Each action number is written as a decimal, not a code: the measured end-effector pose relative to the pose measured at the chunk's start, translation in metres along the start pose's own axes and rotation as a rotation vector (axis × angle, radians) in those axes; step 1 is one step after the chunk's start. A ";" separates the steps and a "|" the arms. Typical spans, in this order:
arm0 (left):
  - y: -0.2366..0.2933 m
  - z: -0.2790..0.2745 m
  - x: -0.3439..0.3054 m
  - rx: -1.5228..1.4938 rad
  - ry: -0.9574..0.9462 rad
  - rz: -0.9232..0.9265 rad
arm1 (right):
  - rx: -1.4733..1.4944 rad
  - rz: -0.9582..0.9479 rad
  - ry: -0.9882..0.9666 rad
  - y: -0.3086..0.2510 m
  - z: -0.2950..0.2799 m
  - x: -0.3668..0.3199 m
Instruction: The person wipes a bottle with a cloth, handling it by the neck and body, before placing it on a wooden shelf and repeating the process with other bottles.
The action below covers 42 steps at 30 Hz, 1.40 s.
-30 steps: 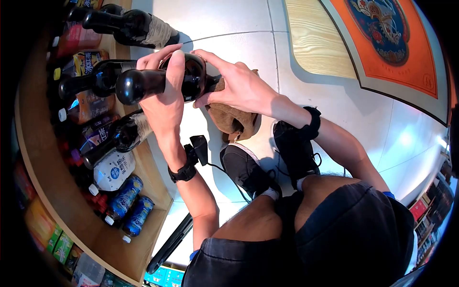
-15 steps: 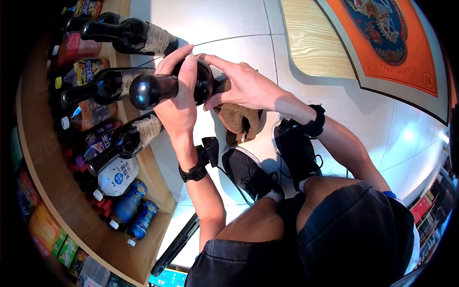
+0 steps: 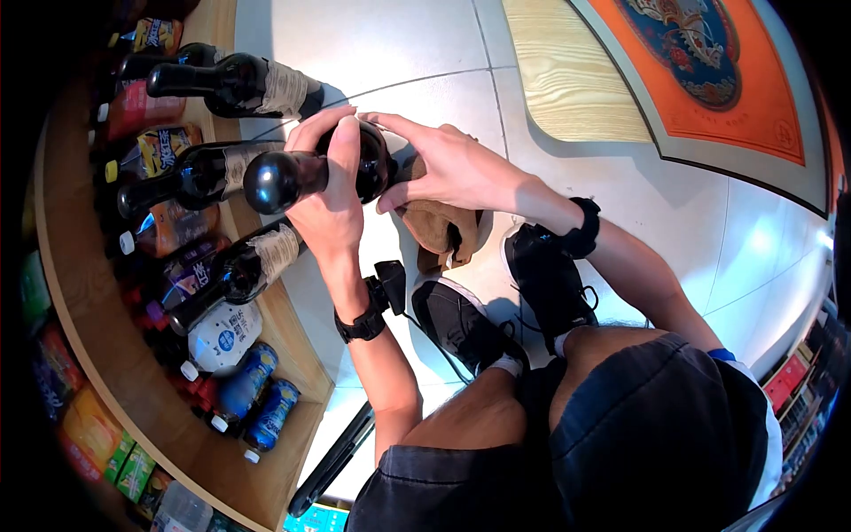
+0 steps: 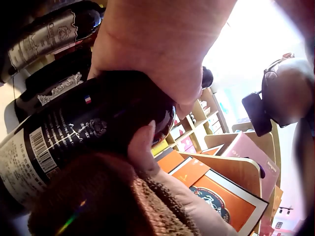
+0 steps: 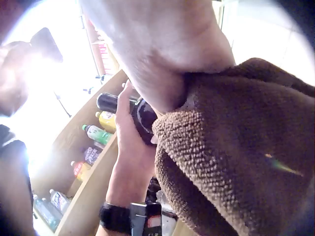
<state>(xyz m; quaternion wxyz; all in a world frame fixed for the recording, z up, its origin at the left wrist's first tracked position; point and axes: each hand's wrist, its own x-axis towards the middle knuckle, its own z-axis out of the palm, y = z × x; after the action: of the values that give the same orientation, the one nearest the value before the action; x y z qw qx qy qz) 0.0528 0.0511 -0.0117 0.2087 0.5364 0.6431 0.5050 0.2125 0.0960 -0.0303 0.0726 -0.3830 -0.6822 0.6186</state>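
Just beside the wooden shelf (image 3: pixel 285 332), my left hand (image 3: pixel 332 217) grips the smooth, dark glass bottle (image 3: pixel 271 183) round its shoulder; my right hand (image 3: pixel 456 170) grasps its body, nubby brown cloth (image 3: pixel 436 229) under the palm. Pale tiles (image 3: pixel 417 55) lie open away from the shelf.

Holding the left hand (image 3: pixel 328 199) and right hand (image 3: pixel 461 168) close together, both in a curved grip. Extending the left thumb (image 3: pixel 346 146); spreading the right thumb (image 3: pixel 399 192) from the index finger. Reaching from the left forearm (image 3: pixel 383 372) and right forearm (image 3: pixel 638 275), angled inward.
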 end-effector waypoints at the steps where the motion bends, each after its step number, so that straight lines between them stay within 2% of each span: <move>1: 0.000 -0.001 -0.001 -0.001 -0.001 0.005 | -0.001 -0.003 0.004 -0.001 -0.001 -0.005; 4: -0.003 -0.002 -0.002 -0.079 -0.017 -0.061 | -0.076 -0.016 0.094 -0.001 -0.010 -0.025; 6: -0.007 -0.001 -0.002 -0.192 -0.024 -0.012 | 0.153 -0.096 0.011 -0.006 -0.020 -0.041; 8: -0.007 -0.003 -0.001 -0.164 -0.036 -0.028 | 0.159 -0.162 0.011 -0.008 -0.024 -0.050; 10: -0.009 -0.005 0.000 -0.131 -0.063 0.030 | -0.019 -0.405 0.261 -0.007 -0.021 -0.054; 12: -0.008 -0.005 -0.002 -0.117 -0.047 0.024 | 0.048 -0.418 0.289 -0.011 -0.019 -0.052; 14: -0.013 -0.004 -0.004 -0.102 -0.030 0.018 | 0.107 -0.551 0.390 -0.015 -0.013 -0.045; 16: -0.019 -0.005 -0.005 -0.101 -0.009 0.016 | 0.082 -0.509 0.371 -0.021 -0.008 -0.038; 18: -0.017 -0.003 -0.008 -0.088 -0.006 0.004 | -0.165 -0.724 0.587 -0.018 0.001 -0.024; 19: -0.014 -0.002 -0.009 -0.116 -0.012 -0.026 | -0.173 -0.674 0.605 -0.021 0.007 -0.021; 21: -0.013 -0.006 -0.008 -0.128 -0.035 -0.073 | -0.189 -0.723 0.644 -0.016 0.018 -0.010; 25: -0.008 0.000 -0.005 -0.220 0.029 -0.065 | -0.319 -0.691 0.664 -0.009 0.033 -0.006; 32: 0.002 0.004 -0.002 -0.318 0.013 -0.097 | -0.367 -0.642 0.677 -0.004 0.043 0.000; 42: -0.001 0.001 -0.001 -0.300 -0.007 -0.075 | -0.431 -0.640 0.762 -0.003 0.054 0.001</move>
<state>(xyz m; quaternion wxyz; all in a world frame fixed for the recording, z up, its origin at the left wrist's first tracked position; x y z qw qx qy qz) 0.0532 0.0505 -0.0127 0.3075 0.4768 0.5791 0.5854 0.1795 0.0539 -0.0396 0.4195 -0.3596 -0.8014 0.2289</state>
